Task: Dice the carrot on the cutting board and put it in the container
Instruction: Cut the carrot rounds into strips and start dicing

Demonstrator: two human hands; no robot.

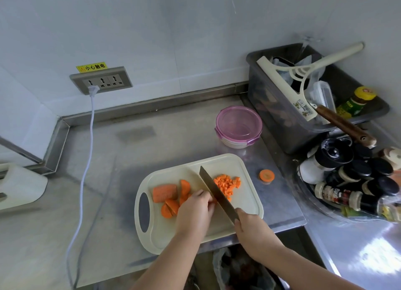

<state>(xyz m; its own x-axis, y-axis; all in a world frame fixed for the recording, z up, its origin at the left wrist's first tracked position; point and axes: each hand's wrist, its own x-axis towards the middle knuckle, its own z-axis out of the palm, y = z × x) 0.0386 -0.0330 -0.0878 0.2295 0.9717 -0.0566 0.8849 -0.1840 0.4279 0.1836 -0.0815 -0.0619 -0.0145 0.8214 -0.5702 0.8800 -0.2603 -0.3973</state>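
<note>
A cream cutting board (pixel 245 203) lies on the steel counter. On its left part lie big carrot chunks (pixel 164 192) and halved slices (pixel 170 208). A small heap of diced carrot (pixel 227 184) sits to the right of the knife blade (pixel 213 190). My right hand (pixel 251 231) grips the knife handle, blade slanting up and left across the board. My left hand (pixel 196 209), fingers curled, holds down a carrot piece right against the blade; that piece is mostly hidden. A round container with a purple lid (pixel 238 125) stands behind the board, lid on.
A loose carrot end (pixel 267 175) lies on the counter right of the board. A grey bin (pixel 282 107) with utensils stands at the back right. Spice bottles (pixel 351 181) crowd the right. A white cord (pixel 86 159) runs from the wall socket (pixel 101 80) down the counter's left.
</note>
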